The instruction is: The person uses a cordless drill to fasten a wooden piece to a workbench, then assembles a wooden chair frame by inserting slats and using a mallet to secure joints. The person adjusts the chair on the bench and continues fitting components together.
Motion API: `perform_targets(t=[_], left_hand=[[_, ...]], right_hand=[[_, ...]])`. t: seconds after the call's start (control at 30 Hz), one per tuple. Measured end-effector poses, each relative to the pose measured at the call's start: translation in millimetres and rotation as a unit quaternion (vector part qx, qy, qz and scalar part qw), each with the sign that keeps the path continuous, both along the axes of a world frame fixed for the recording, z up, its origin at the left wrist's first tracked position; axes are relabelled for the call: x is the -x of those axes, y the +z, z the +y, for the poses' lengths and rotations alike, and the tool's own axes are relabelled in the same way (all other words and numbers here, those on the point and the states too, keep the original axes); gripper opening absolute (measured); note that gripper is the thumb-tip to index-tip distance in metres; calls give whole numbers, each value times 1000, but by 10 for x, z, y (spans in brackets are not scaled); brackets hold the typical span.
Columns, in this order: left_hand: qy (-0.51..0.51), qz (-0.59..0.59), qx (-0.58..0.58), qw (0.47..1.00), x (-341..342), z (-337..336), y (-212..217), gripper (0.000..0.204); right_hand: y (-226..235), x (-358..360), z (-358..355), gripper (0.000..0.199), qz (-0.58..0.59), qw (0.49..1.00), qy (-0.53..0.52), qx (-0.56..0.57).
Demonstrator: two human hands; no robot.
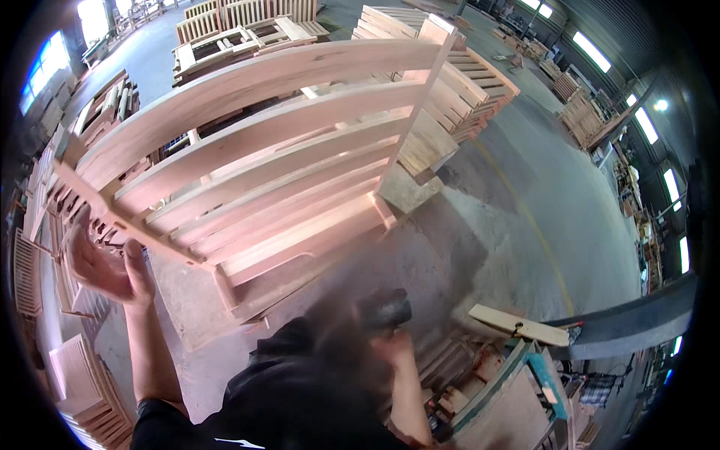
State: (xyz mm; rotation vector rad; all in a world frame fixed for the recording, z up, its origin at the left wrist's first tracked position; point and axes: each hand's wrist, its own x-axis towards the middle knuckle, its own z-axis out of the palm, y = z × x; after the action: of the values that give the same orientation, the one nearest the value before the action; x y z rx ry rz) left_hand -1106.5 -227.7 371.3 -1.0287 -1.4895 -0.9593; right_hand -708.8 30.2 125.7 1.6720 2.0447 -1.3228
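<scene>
Beside the slatted wooden frame (255, 157), left hand (105, 266) fingers spread loose — right hand (390, 346) blurred, grip unclear.

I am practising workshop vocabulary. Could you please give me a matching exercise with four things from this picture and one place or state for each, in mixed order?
Things:
1. left hand
2. right hand
3. slatted wooden frame
4. yellow floor line

Places or states:
A. painted on the grey concrete, at the right
B. raised, open, at the frame's left end rail
C. tilted up, filling the picture's middle
D. blurred, low in the picture, at a dark object

Pairs: 1-B, 2-D, 3-C, 4-A
</scene>
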Motion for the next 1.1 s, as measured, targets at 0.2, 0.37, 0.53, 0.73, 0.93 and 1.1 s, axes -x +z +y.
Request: perform_targets(t=[0.2, 0.37, 0.53, 0.73, 0.93, 1.1], left_hand=[[-2, -3, -12, 1000, -17, 867, 82, 66], [8, 63, -35, 997, 133, 1513, 281, 59], [31, 84, 25, 996, 55, 2064, 696, 56], [164, -25, 190, 968, -318, 3004, 1109, 54], [221, -235, 125, 938, -289, 3786, 1087, 45], [283, -362, -30, 888, -263, 4018, 1054, 41]], right_hand=[[-697, 103, 1312, 48, 333, 929, 58, -151], [-737, 368, 2638, 24, 181, 951, 106, -230], [-773, 1231, 4239, 11, 163, 981, -50, -92], [-597, 2980, 5758, 18, 311, 949, 40, -1], [-934, 3999, 6816, 24, 225, 966, 118, -46], [-1212, 3816, 7153, 39, 104, 875, 364, -300]])
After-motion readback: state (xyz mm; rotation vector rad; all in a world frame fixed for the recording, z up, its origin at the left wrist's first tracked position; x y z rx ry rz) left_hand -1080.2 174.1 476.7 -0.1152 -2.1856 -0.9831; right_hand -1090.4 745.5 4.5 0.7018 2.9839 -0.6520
